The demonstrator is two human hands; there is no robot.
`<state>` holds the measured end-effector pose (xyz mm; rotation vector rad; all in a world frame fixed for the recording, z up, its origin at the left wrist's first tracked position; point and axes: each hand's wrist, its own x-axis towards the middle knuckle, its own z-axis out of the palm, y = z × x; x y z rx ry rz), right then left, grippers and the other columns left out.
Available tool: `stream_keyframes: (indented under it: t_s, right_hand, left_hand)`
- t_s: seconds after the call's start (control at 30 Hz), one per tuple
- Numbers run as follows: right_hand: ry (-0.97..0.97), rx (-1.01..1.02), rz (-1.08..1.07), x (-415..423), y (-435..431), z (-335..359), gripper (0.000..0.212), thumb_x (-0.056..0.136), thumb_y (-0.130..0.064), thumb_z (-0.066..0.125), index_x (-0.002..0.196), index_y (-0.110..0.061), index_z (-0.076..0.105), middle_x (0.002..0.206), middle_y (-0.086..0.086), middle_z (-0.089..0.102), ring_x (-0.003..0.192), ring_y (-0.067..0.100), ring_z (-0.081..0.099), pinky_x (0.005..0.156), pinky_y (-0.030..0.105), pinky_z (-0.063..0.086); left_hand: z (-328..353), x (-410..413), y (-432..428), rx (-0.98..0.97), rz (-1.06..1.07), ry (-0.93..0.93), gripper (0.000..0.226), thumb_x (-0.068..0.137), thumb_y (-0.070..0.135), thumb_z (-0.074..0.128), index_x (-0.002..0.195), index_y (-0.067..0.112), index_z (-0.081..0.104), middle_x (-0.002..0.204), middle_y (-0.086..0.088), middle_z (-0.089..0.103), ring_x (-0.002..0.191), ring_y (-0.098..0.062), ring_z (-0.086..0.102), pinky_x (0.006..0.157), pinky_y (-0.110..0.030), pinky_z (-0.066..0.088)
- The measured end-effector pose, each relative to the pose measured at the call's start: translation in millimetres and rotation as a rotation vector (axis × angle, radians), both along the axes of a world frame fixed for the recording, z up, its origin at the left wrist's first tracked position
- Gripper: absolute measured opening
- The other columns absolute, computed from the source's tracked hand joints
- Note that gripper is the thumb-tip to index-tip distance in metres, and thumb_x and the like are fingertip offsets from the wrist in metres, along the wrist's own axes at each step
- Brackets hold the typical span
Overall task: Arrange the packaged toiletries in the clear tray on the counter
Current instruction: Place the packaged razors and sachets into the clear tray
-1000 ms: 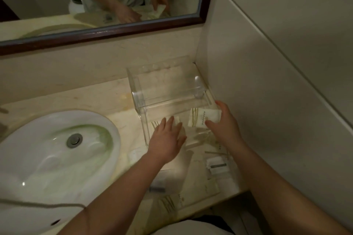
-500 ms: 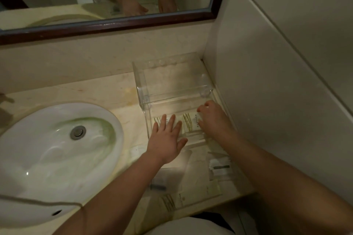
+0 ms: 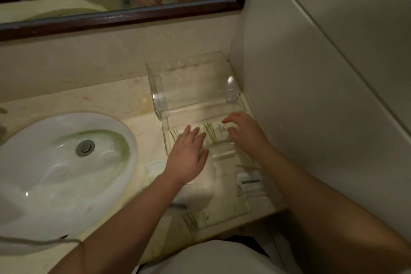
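Note:
A clear two-level tray (image 3: 155, 87) stands in the counter's back right corner. In its low front section lies a white packet with olive stripes (image 3: 216, 133). My right hand (image 3: 246, 131) rests on that packet's right end, fingers curled over it. My left hand (image 3: 188, 158) lies flat, fingers spread, over another striped packet (image 3: 174, 134) at the tray's left side. More packaged toiletries lie on the counter in front: a striped flat packet (image 3: 206, 218) and a clear pouch with white contents (image 3: 249, 181).
A white oval sink (image 3: 55, 169) with a metal drain fills the left of the counter. A dark-framed mirror (image 3: 124, 18) hangs above. The tiled wall (image 3: 311, 95) closes the right side. The counter's front edge runs just below the loose packets.
My right hand brought the striped packet down from above the tray rim into the front section and now presses on it. My left hand stayed flat on the left packet.

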<state>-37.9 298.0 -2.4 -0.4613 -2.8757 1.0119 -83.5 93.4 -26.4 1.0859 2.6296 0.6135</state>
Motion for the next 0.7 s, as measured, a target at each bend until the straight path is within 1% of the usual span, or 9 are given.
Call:
stream_keyframes:
  t_s: [0.03,0.07,0.13,0.2,0.3,0.37,0.43,0.57,0.7]
  right_hand:
    - [0.057,-0.014,-0.096,12,1,4,0.025,0.084,-0.008,0.058,0.105,-0.018,0.069,0.109,0.003,0.062,0.101,0.017,0.059,0.09,0.028,0.046]
    - [0.092,-0.027,-0.189,25,2,7,0.024,0.085,-0.007,0.056,0.102,-0.019,0.068,0.104,-0.001,0.062,0.094,0.014,0.06,0.084,0.028,0.049]
    - [0.08,-0.044,-0.307,52,2,6,0.02,0.086,-0.009,0.056,0.099,-0.021,0.066,0.099,-0.004,0.061,0.086,0.013,0.06,0.077,0.03,0.051]
    - [-0.056,0.025,-0.303,71,0,-4,0.022,0.084,-0.014,0.061,0.105,-0.02,0.064,0.105,0.002,0.061,0.092,0.02,0.061,0.081,0.033,0.05]
    - [-0.259,0.13,-0.245,81,-2,-20,0.05,0.077,-0.024,0.068,0.124,-0.015,0.057,0.123,0.012,0.056,0.11,0.03,0.055,0.091,0.034,0.044]
    - [-0.301,0.144,-0.209,81,-5,-24,0.057,0.076,-0.028,0.069,0.129,-0.016,0.052,0.13,0.012,0.05,0.113,0.03,0.053,0.092,0.035,0.045]
    - [-0.321,0.16,-0.187,78,-7,-26,0.057,0.077,-0.028,0.068,0.129,-0.017,0.052,0.131,0.011,0.047,0.11,0.03,0.055,0.091,0.036,0.048]
    - [-0.356,0.209,-0.157,72,-8,-21,0.049,0.078,-0.023,0.065,0.126,-0.016,0.055,0.125,0.013,0.048,0.103,0.033,0.058,0.082,0.033,0.046]
    - [-0.326,0.291,-0.149,72,-13,-15,0.037,0.082,-0.02,0.061,0.119,-0.014,0.059,0.119,0.014,0.051,0.099,0.034,0.06,0.077,0.036,0.049]
  left_hand:
    - [2,3,-1,0.107,0.029,0.013,0.047,0.089,0.023,0.047,0.133,0.008,0.052,0.138,-0.013,0.051,0.135,-0.031,0.038,0.112,-0.044,0.034]
    - [5,6,-3,0.204,0.078,0.016,0.043,0.083,0.014,0.048,0.125,0.007,0.058,0.126,-0.012,0.059,0.123,-0.028,0.048,0.106,-0.035,0.038]
    - [14,12,-11,0.343,0.204,0.0,0.036,0.079,0.005,0.047,0.11,0.008,0.065,0.106,-0.007,0.063,0.101,-0.02,0.055,0.089,-0.02,0.038]
    - [22,18,-22,0.417,0.277,-0.022,0.027,0.078,0.003,0.048,0.098,0.01,0.066,0.092,-0.003,0.062,0.084,-0.015,0.055,0.075,-0.018,0.038]
    - [28,33,-34,0.401,0.185,-0.037,0.019,0.077,0.003,0.053,0.086,0.012,0.065,0.08,0.001,0.061,0.07,-0.005,0.049,0.064,-0.011,0.037]
    - [27,50,-37,0.354,0.056,-0.035,0.017,0.078,0.007,0.052,0.085,0.012,0.067,0.079,0.001,0.063,0.069,-0.003,0.05,0.065,-0.012,0.04]
    - [21,68,-40,0.298,0.039,-0.043,0.021,0.08,0.012,0.049,0.087,0.012,0.069,0.082,0.001,0.065,0.074,-0.01,0.058,0.067,-0.023,0.047]
    - [14,86,-58,0.248,0.335,-0.07,0.027,0.072,-0.003,0.051,0.087,0.01,0.068,0.088,-0.002,0.064,0.086,-0.02,0.058,0.072,-0.024,0.038]
    - [19,86,-92,0.2,0.579,-0.027,0.034,0.065,0.0,0.053,0.093,0.012,0.069,0.096,-0.003,0.061,0.091,-0.017,0.049,0.076,-0.028,0.037]
